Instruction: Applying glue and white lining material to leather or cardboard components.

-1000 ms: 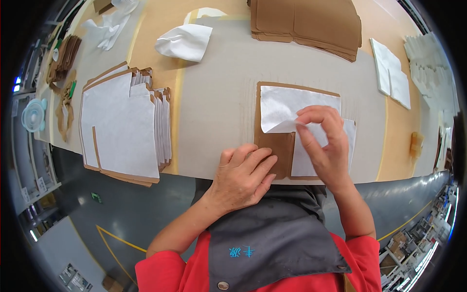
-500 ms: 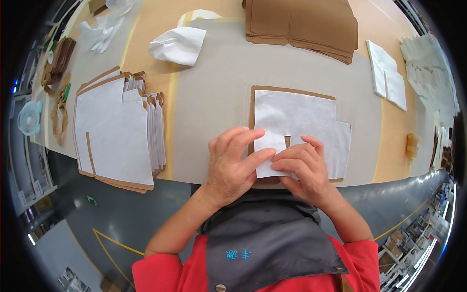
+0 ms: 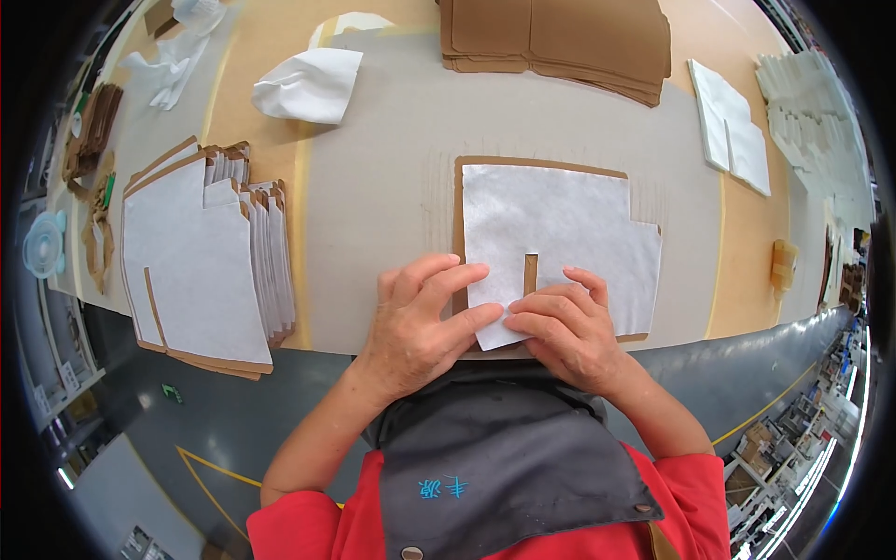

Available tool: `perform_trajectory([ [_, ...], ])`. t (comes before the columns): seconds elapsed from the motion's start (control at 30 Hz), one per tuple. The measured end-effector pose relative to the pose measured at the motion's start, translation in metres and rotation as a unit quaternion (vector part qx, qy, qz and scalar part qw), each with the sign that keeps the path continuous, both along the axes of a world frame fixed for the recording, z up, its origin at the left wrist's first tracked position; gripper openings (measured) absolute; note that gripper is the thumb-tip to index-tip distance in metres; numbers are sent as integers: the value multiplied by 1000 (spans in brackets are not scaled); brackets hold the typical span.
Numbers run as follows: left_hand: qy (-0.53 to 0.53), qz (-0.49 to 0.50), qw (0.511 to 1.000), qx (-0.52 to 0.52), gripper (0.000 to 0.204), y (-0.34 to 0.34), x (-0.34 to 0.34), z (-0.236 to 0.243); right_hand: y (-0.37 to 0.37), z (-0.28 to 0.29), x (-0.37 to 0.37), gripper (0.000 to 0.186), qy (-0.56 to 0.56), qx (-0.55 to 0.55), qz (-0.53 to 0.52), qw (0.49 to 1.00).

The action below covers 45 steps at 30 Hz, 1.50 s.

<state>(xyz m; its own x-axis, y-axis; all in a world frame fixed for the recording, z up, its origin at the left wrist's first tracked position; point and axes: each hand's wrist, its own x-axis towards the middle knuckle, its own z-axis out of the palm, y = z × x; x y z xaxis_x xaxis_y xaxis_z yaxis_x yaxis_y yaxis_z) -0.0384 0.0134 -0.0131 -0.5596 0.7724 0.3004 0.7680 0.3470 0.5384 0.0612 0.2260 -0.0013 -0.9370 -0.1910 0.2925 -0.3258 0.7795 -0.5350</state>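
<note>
In front of me, near the table's front edge, a white fabric-like sheet (image 3: 569, 210) lies over a brown panel (image 3: 459, 201) of similar cut-out shape. Brown shows along the left and top edges and through a narrow slot. My left hand (image 3: 420, 313) rests at the sheet's lower left, thumb and fingers apart, thumb tip touching the strip left of the slot. My right hand (image 3: 571, 322) has its fingers bunched at the slot's lower end, pinching that strip's edge; the fingertips partly hide the spot.
At left stands a stack of white-faced brown panels (image 3: 191, 252). Farther off lie a crumpled white sheet (image 3: 308, 86), a pile of brown panels (image 3: 560, 37) and folded white sheets (image 3: 733, 126). A tape roll (image 3: 784, 266) sits at the right edge.
The slot shows longer now, as the strip left of it lies flatter and farther left. Both hands have shifted slightly downward. The whole view has moved a little.
</note>
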Motion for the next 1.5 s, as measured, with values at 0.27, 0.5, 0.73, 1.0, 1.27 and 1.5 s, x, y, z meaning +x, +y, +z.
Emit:
perform_trajectory([
  [0.27, -6, -5, 1000, -9, 44, -4, -2, -1, 1, -2, 6, 29, 0, 11, 8, 1000],
  [0.5, -10, -23, 999, -20, 42, -6, -1, 2, 32, 11, 23, 38, -44, -12, -6, 999],
  [0.73, -18, -56, 998, -27, 41, -7, 3, 2, 36, 10, 34, 37, -56, 6, -26, 998],
  [1.0, -18, -50, 998, -37, 27, -8, 3, 6, 31, 8, 37, 36, -67, 29, -14, 997],
  [1.27, -52, -51, 997, -32, 44, -4, 8, 30, 34, 14, 17, 39, -36, 33, -10, 999],
  [1.5, 43, -15, 997, -59, 42, 23, 13, 14, 29, 5, -51, 32, -22, 63, 50, 997],
])
